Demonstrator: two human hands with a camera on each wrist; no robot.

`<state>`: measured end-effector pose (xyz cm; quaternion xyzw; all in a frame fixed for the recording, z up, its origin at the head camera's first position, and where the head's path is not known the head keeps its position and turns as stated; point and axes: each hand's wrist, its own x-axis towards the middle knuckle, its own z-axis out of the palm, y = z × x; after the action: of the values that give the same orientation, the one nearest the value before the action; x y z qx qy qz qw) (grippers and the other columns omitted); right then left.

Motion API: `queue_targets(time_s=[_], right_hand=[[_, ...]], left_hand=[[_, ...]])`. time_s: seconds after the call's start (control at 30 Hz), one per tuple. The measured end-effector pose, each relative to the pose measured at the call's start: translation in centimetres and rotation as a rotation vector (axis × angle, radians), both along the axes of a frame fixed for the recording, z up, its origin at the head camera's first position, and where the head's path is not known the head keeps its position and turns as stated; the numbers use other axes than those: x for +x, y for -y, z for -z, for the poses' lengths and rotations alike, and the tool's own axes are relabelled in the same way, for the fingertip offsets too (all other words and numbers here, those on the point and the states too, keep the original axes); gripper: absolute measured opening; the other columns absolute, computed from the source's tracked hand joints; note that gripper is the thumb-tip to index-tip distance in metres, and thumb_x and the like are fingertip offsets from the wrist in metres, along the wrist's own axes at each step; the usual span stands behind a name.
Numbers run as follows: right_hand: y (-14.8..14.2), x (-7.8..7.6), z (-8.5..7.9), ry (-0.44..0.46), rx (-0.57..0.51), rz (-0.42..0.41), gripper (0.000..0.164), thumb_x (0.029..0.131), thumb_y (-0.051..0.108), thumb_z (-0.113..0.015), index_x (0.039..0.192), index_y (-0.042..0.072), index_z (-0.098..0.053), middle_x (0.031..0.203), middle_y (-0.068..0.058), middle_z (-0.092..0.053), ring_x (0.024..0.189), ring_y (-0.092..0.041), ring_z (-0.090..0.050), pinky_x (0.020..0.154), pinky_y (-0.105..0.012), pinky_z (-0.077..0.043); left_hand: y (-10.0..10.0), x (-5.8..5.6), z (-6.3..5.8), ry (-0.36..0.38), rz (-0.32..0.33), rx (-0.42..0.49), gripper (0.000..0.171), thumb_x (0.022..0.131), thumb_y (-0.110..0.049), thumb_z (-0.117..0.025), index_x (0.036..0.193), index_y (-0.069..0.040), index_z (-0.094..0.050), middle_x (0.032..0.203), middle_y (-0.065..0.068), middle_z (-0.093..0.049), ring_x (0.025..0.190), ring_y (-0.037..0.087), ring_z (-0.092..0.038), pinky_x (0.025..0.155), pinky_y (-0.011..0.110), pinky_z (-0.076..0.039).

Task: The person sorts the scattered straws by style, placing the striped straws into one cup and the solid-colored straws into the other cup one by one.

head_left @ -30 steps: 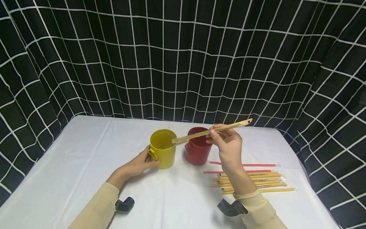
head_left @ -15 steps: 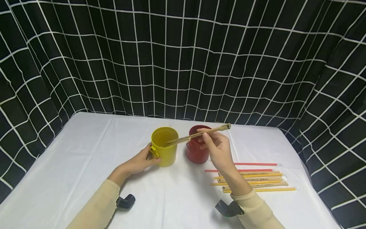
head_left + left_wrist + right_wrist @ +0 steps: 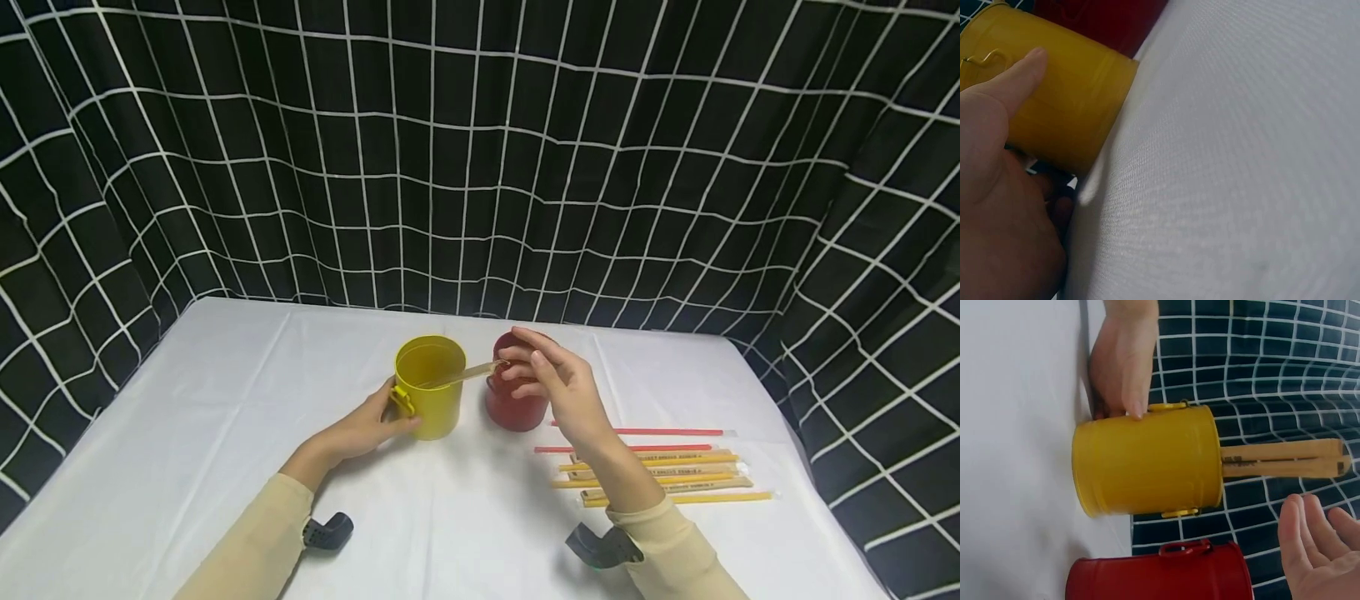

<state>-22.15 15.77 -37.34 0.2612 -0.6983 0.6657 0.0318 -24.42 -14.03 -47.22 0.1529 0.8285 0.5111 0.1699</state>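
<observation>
One paper packet [image 3: 1297, 466] near parted right fingers [image 3: 1293, 534], partway into yellow bucket [image 3: 1147, 465] gripped by left fingers [image 3: 382, 397]

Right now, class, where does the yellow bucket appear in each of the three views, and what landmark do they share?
Head: yellow bucket just left of centre, the left hand against its side.
Left wrist: upper left corner, cut off by the left edge.
Right wrist: near the centre, appearing sideways.
Shared landmark: the red bucket, partly visible in all three.
</observation>
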Motion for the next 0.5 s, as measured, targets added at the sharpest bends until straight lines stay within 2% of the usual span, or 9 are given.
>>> queue_targets(time_s=[0.33, 0.5], right_hand=[[-1.7, -0.1, -0.3, 0.041, 0.016, 0.057, 0.043, 0.110, 0.019, -0.040, 0.140, -0.011, -0.049, 0.111, 0.007, -0.072, 0.093, -0.008, -0.071, 0.079, -0.022, -0.062], [-3.1, -0.4, -0.4, 0.019, 0.086, 0.061, 0.040, 0.109, 0.017, -0.043, 0.135, -0.011, -0.053, 0.112, 0.006, -0.072, 0.095, -0.007, -0.071, 0.080, -0.023, -0.062]], left_hand=[[-0.3, 0.5, 0.0, -0.011, 0.011, 0.009, 0.092, 0.099, -0.039, -0.064, 0.164, -0.011, -0.004, 0.171, 0.017, -0.009, 0.159, 0.039, -0.005, 0.127, 0.062, -0.005], [0.0, 0.2, 0.2, 0.002, -0.008, -0.009, 0.097, 0.097, -0.044, -0.065, 0.164, -0.014, -0.002, 0.172, 0.015, -0.007, 0.159, 0.037, -0.004, 0.127, 0.063, -0.004]])
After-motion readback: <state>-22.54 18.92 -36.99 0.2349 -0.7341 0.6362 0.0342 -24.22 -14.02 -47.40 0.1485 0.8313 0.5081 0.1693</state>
